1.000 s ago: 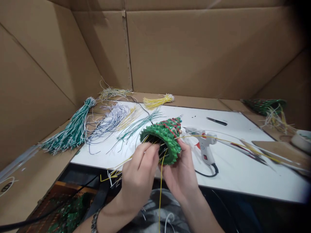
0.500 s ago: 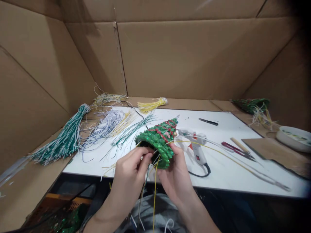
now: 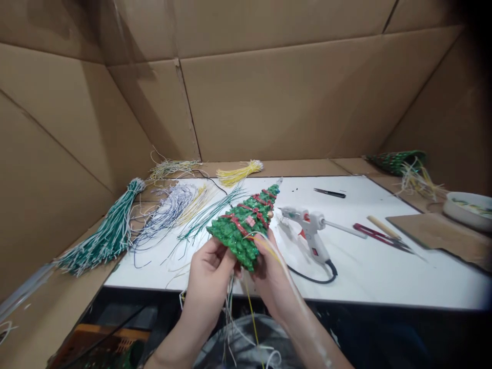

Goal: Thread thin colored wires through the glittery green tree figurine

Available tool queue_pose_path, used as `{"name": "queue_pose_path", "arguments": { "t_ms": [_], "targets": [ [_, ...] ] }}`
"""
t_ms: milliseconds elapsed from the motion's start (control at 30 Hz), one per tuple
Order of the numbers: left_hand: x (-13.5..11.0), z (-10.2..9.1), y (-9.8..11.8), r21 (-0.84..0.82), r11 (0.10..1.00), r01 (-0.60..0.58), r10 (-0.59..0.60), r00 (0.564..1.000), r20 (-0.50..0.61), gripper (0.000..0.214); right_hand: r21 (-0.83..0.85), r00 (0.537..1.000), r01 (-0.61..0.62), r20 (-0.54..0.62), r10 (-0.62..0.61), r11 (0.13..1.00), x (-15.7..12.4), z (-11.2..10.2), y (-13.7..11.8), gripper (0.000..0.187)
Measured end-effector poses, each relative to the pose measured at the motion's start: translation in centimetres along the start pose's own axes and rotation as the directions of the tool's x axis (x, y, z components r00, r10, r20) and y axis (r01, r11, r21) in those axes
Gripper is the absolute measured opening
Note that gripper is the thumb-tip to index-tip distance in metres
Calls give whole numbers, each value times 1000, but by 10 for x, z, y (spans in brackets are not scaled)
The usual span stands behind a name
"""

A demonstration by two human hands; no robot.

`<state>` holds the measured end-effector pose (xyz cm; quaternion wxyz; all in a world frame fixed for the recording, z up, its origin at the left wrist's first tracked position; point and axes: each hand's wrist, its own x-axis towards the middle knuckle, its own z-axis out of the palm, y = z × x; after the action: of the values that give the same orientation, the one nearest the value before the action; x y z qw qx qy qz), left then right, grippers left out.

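Observation:
Both hands hold a small green Christmas tree (image 3: 234, 233) with red garland and a little pink ornament. Its silvery tip points up and to the right, away from me. My left hand (image 3: 212, 269) grips the lower left rim, fingertips tucked under the base. My right hand (image 3: 269, 266) is closed around the lower right side. Several thin wires (image 3: 250, 307) in yellow, white and green hang from under the base toward my lap. A white and a yellow wire come out of the tree's front and run over my right wrist. The hollow underside is hidden.
A glue gun (image 3: 313, 233) with a glue stick lies right of the tree. Beyond it are red-handled scissors (image 3: 378, 237), black snips (image 3: 329, 193) and a white bowl (image 3: 469, 211). Green wire bundles (image 3: 105, 230), blue wires (image 3: 165, 210) and yellow wires (image 3: 240, 173) lie left and behind.
The tree has tilted so its decorated side faces me and its open base is turned out of sight. The wires at its front have swung from the right down over my right forearm.

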<state>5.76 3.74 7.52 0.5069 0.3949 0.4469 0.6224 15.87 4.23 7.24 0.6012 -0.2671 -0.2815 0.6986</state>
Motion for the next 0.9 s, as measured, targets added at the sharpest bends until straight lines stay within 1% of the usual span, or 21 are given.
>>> {"name": "queue_pose_path", "arguments": {
  "t_ms": [67,133,267,333,367,400,433,467,500,533,567,600,633,667,700,733,767,800,900],
  "targets": [
    [0,0,-2,-76,997,30,-30,1000,3,30,-12,1000,28,3,-28,1000,2,2,-2,59],
    [1,0,-3,-155,987,36,-33,999,20,33,-31,998,59,5,-59,998,5,3,-2,59],
    [2,3,-1,-274,959,72,-58,997,58,38,-84,990,132,67,-127,988,15,-1,2,63],
    [3,4,1,-305,949,76,-55,996,75,42,-181,979,176,137,-152,968,19,-5,3,67],
    [3,5,1,-314,948,58,-37,997,74,43,-265,970,221,162,-183,939,20,-7,3,69],
    [3,5,0,-319,947,35,-17,998,61,44,-368,956,284,174,-235,885,21,-10,2,73],
    [4,6,-1,-320,947,18,-5,999,41,44,-480,932,361,175,-316,800,20,-12,1,76],
    [4,6,-3,-317,948,13,-7,1000,23,43,-584,884,448,180,-431,677,19,-14,-2,78],
    [4,6,-4,-314,949,19,-17,1000,9,42,-663,802,538,212,-558,521,17,-15,-5,78],
    [5,6,-6,-313,949,36,-36,999,6,41,-708,698,614,282,-659,348,14,-15,-9,74],
    [5,6,-7,-309,949,56,-55,998,13,39,-716,595,674,379,-709,183,11,-15,-13,68],
    [5,6,-8,-303,951,69,-65,998,22,38,-692,508,721,480,-716,47,8,-13,-17,61],
    [5,6,-9,-292,954,73,-66,997,33,36,-651,441,757,566,-696,-49,5,-11,-22,54],
    [5,6,-9,-280,957,69,-62,997,35,35,-612,397,783,629,-668,-112,2,-8,-25,47],
    [5,5,-9,-268,961,62,-56,998,32,33,-588,371,795,664,-649,-147,0,-5,-29,40],
    [5,5,-9,-255,965,53,-48,999,25,31,-580,360,799,672,-647,-158,-1,-2,-31,34],
    [5,4,-9,-246,968,40,-38,999,13,30,-580,359,801,665,-654,-150,-3,0,-33,29],
    [5,4,-9,-243,970,30,-29,1000,4,30,-586,369,800,650,-664,-129,-3,2,-33,26],
    [6,2,-10,-257,966,7,-8,1000,-3,29,-597,405,801,605,-686,-53,-3,6,-33,25]
  ]
}}
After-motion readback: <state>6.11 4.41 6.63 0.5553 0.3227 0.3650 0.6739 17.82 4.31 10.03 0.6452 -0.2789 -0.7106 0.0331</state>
